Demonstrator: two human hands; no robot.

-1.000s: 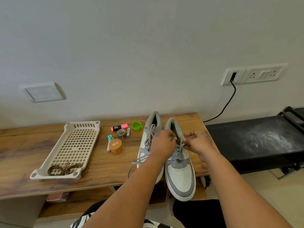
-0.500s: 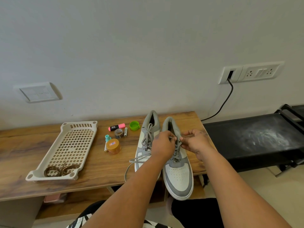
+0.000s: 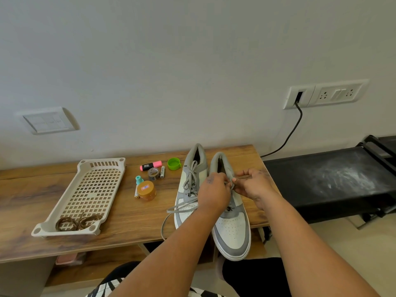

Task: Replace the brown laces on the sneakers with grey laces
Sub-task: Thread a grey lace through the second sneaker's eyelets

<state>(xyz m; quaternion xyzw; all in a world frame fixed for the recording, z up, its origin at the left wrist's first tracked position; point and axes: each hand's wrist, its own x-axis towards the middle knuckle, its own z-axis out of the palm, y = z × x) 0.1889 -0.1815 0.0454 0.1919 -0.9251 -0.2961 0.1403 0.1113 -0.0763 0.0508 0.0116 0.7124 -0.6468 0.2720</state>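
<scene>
Both my hands meet over the right sneaker point(image 3: 232, 230), which sits toe toward me, its toe past the edge of the wooden table point(image 3: 120, 213). My left hand point(image 3: 214, 192) pinches the grey lace point(image 3: 231, 185) at the eyelets; my right hand point(image 3: 254, 185) pinches it just beside, fingers curled. The left sneaker point(image 3: 190, 179) stands touching it, already laced grey, its ends trailing off the table. The brown laces point(image 3: 78, 221) lie coiled in the beige tray point(image 3: 90, 189), well apart to my left.
</scene>
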